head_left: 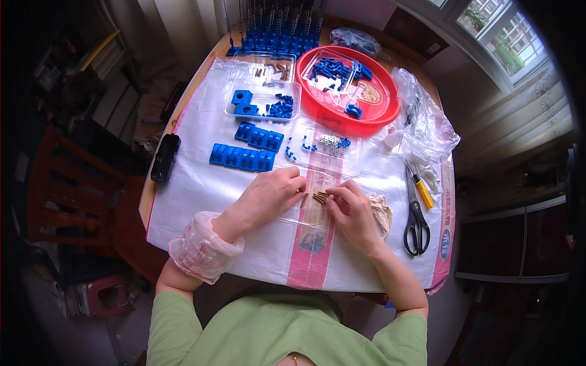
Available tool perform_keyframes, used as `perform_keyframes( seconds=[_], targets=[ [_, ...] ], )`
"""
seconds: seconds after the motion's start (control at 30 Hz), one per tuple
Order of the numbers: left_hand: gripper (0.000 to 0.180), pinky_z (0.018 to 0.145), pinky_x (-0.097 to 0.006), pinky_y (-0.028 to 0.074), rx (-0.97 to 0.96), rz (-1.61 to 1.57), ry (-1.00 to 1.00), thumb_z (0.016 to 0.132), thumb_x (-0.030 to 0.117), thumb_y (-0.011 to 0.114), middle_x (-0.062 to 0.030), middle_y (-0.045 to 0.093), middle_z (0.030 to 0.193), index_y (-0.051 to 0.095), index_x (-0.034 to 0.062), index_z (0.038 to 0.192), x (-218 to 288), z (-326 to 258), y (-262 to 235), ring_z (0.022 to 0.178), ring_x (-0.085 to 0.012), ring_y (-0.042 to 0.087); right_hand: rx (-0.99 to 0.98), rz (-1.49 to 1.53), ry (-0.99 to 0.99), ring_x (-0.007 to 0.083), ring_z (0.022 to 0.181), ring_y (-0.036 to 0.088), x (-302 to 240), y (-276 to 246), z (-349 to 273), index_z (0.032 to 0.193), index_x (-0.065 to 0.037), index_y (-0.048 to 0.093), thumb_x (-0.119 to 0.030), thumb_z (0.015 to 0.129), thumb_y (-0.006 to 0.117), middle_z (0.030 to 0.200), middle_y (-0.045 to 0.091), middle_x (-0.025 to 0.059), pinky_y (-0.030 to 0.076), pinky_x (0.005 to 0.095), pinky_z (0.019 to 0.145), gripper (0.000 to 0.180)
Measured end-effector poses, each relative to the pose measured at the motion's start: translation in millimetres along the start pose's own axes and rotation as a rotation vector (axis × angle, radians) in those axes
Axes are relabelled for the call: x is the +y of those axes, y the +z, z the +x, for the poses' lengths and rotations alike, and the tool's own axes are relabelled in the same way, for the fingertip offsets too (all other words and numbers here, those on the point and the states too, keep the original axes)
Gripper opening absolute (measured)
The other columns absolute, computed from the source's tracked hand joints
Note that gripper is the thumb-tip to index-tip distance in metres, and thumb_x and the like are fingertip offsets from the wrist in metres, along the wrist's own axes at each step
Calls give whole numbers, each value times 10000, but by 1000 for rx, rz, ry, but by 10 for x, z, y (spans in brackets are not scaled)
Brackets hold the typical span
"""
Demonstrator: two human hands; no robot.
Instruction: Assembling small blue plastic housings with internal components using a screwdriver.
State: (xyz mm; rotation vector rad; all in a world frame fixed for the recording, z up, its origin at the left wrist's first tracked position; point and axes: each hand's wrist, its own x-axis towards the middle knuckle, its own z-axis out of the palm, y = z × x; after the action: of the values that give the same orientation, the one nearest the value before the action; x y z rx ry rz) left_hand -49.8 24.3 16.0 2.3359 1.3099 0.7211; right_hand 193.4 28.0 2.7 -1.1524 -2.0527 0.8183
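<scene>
My left hand (276, 190) is over the middle of the table, with a cuff of sheer pink fabric (206, 247) round its wrist. Its fingertips are pinched on a small copper-coloured pin (304, 199). My right hand (354, 213) is just across from it, thumb and forefinger closed at the ends of several brass pins (320, 197). Both hands work above a clear plastic lid or tray. Beyond them a clear tray (354, 160) bears small white nuts (332, 144) and little blue pieces (291, 149). Two rows of blue moulded blocks (242, 157) lie beyond my left hand.
A clear box (229, 107) of blue parts and a red basin (390, 116) stand farther back. Blue pieces with springs (274, 38) fill the far edge. At right lie black scissors (416, 229), a yellow-handled tool (422, 192), a cloth (381, 213) and plastic bags (421, 122). A black case (165, 157) is at left.
</scene>
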Motion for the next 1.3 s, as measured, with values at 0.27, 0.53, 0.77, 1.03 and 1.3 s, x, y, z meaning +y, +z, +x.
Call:
perform_keyframes(
  seconds=[0.27,0.53,0.77,1.03,1.3],
  targets=[
    [173,768,-426,570,-22,-52,-80,891,170,782,-116,665,926,697,30,944,59,-20,-24,859,-316,695,-12,-16,22,204,786,650,-25,-7,7,1098,39,715,-15,928,731,953,607,104,535,347,709,179],
    [142,773,-428,569,24,-66,-36,894,149,776,-110,661,939,707,37,947,-27,-31,41,867,-325,694,13,-32,-4,165,742,630,2,23,28,1067,11,741,-16,915,755,902,610,76,514,313,663,155],
    [117,744,-425,568,-2,-54,19,903,163,770,-100,657,920,735,63,954,7,-16,20,843,-317,697,-31,-35,14,178,745,641,-60,-9,21,1072,13,734,-28,890,780,922,614,84,534,334,680,193],
    [124,737,-419,572,-73,-113,66,887,163,785,-91,671,898,741,62,944,-22,-41,-59,820,-315,702,31,-1,-6,120,680,612,54,43,34,1047,-4,771,-21,856,821,913,646,54,508,285,618,198],
    [364,829,-423,580,8,-169,-2,880,136,783,-143,640,1053,647,28,1200,86,28,53,939,-343,698,45,-13,-48,135,724,646,36,127,55,1093,-14,771,-8,851,817,911,665,56,526,281,646,247]
  ],
)
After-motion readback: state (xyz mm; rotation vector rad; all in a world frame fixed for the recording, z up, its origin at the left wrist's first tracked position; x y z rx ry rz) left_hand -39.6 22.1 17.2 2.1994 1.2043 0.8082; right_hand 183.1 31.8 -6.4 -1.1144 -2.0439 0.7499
